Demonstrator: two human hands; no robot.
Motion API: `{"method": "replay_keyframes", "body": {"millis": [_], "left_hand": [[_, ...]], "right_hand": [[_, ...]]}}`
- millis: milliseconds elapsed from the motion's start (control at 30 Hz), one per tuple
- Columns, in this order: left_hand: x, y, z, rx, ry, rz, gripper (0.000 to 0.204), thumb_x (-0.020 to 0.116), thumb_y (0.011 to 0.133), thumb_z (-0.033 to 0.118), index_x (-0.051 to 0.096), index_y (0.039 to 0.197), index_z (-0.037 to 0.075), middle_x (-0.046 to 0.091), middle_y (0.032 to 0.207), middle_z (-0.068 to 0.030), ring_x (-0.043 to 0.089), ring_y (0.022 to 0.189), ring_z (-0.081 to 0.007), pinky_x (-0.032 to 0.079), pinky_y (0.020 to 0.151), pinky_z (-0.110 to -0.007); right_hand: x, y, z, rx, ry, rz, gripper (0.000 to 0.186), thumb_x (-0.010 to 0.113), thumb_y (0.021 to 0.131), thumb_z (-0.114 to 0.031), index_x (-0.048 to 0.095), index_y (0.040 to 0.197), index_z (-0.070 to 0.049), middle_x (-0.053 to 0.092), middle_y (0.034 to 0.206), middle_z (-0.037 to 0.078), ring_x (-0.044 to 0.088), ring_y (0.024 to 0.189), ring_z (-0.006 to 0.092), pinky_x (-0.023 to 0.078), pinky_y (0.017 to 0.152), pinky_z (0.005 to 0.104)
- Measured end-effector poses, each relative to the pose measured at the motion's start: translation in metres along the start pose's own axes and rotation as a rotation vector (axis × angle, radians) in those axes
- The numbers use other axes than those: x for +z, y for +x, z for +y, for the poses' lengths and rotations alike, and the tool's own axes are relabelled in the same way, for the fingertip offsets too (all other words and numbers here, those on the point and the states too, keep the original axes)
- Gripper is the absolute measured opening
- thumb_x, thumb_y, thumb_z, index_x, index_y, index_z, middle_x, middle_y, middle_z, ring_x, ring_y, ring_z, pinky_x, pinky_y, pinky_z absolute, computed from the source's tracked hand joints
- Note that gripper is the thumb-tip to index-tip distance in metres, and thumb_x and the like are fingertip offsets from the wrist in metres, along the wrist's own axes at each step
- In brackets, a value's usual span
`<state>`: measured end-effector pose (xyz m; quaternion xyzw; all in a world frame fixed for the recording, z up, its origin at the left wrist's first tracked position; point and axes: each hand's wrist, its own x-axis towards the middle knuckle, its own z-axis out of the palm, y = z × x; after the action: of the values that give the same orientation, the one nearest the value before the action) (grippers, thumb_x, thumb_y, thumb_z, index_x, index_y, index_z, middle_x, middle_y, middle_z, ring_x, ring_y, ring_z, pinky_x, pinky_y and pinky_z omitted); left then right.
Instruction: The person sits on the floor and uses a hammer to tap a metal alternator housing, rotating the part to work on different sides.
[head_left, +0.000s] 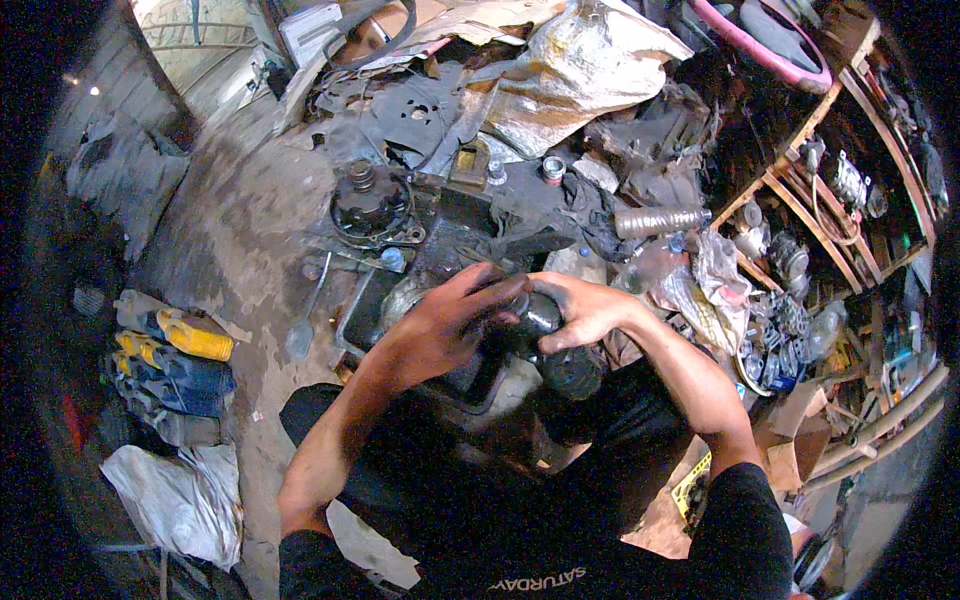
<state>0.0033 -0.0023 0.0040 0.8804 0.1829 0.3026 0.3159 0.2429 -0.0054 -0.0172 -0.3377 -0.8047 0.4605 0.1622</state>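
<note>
Pale lettering [538, 580], seemingly one word, on black shirt [440, 545].

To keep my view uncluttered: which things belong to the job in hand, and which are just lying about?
Likely in use: dark round part, at left hand and right hand; nearby black tray.

Apparently lying about: ribbed bottle; yellow container; cardboard box.

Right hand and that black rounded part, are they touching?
Touching: the head view shows the right hand curled around the black rounded part, thumb against it.

Stained floor [262, 300] | left: bottles [195, 384], white sack [185, 505] | centre: black tray [350, 322], beside it perhaps a ladle [300, 337]
</note>
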Motion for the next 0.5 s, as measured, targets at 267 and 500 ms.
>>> {"method": "replay_keyframes", "body": {"millis": [267, 500], "left_hand": [[-0.004, 0.007, 0.001, -0.164, 0.020, 0.258, 0.036, 0.070, 0.077, 0.007, 0.059, 0.112, 0.004, 0.059, 0.101, -0.0143, 0.062, 0.090, -0.0326, 0.050, 0.078, -0.036], [-0.006, 0.002, -0.001, -0.151, 0.103, 0.205, 0.038, 0.071, 0.076, 0.007, 0.060, 0.112, 0.006, 0.061, 0.103, -0.0143, 0.062, 0.094, -0.0314, 0.050, 0.079, -0.035]], "right_hand": [[0.014, 0.011, -0.029, -0.005, -0.307, 0.375, 0.077, 0.075, 0.064, -0.018, 0.043, 0.128, 0.009, 0.055, 0.122, 0.027, 0.053, 0.115, 0.0373, 0.041, 0.101, 0.0395], [0.016, 0.013, -0.018, -0.033, -0.259, 0.345, 0.080, 0.075, 0.062, -0.018, 0.042, 0.131, 0.007, 0.053, 0.124, 0.025, 0.052, 0.117, 0.0347, 0.039, 0.102, 0.0378]]}}
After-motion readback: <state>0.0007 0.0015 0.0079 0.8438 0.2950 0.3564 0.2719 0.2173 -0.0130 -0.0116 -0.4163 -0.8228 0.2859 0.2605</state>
